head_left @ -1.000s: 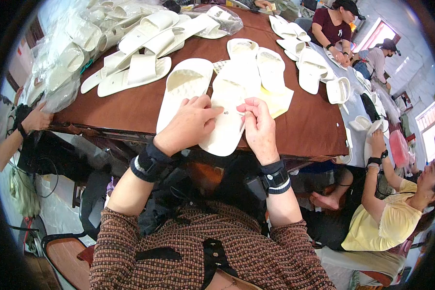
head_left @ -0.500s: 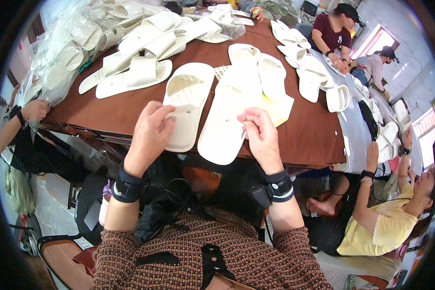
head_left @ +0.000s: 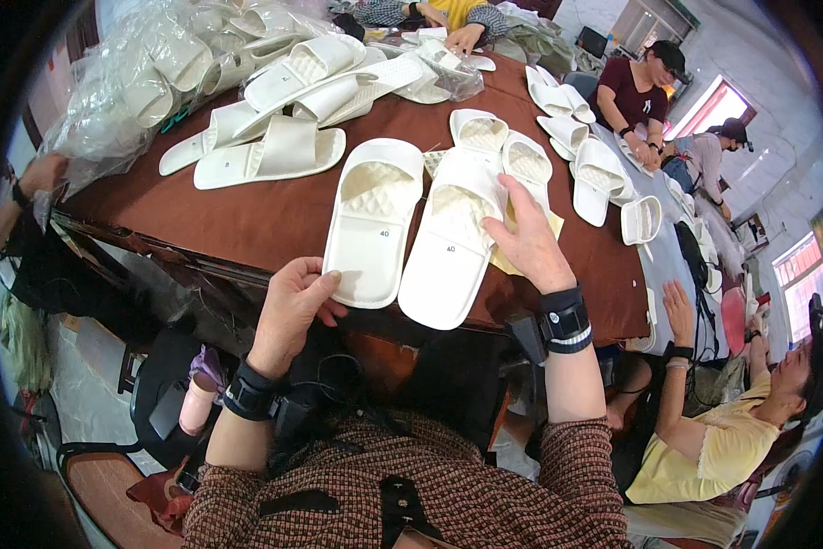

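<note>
Brown is covering the table (head_left: 247,220), which is filling the middle of the view. To its right, a co-worker in a yellow shirt (head_left: 713,448) is sitting with one palm raised. Clear plastic is wrapping a heap of white slippers in the bag (head_left: 91,146) at the far left. Beside it, loose slippers are lying in a pile (head_left: 283,151), overlapping one another. In front of the person, the left slipper (head_left: 365,261) and the right slipper (head_left: 443,284) are lying side by side at the near edge, toes pointing away and heels toward the person. Two more, a back slipper (head_left: 478,130) and a side slipper (head_left: 527,160), are sitting just behind.

The left hand (head_left: 288,306) is holding the left slipper by its heel corner in a narrow grip, thumb on top and fingers at the edge. The right hand (head_left: 535,242) is spreading fairly wide at the right slipper's strap, its thumb lying by the opening; how firmly it is gripping, I cannot tell. Yellow paper (head_left: 505,263) is showing under that hand. Dark bands are circling both wrists. Tiny dark marks are showing on both insoles.
</note>
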`<state>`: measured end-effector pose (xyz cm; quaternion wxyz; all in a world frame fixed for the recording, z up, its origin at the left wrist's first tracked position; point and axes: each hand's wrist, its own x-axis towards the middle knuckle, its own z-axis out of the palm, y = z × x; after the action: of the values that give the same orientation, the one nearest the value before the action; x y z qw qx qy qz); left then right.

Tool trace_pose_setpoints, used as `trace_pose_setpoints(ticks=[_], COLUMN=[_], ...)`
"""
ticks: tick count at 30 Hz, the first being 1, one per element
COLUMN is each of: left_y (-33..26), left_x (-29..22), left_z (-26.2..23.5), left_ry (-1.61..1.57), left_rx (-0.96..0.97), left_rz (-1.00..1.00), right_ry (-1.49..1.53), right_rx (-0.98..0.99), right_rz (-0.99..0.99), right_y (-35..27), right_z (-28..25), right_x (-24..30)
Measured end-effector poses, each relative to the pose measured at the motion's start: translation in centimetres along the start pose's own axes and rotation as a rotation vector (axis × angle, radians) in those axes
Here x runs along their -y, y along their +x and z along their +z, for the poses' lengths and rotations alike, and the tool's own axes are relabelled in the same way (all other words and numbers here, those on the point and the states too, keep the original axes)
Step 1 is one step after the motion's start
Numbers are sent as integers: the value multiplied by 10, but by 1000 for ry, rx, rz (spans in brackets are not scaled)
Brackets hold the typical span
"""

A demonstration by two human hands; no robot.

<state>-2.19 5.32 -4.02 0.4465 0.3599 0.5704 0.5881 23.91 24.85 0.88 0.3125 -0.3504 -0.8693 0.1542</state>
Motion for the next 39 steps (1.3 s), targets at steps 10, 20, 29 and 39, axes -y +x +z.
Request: trace_pose_setpoints(ticks=[10, 20, 29, 39], left_y=[-7, -13, 9, 96], left_x=[5, -7, -30, -78], left_z=[11, 4, 49, 207], left_ry=[-314, -524, -401, -237], left_rx=[100, 127, 301, 714], left_rz=[-124, 36, -10, 217], right_ry=[109, 58, 91, -250], right_rx=[-60, -221, -263, -633], right_rz=[43, 4, 84, 327], right_y=[5, 0, -19, -51], right_z=[3, -33, -71, -212], right_x=[3, 10, -35, -197])
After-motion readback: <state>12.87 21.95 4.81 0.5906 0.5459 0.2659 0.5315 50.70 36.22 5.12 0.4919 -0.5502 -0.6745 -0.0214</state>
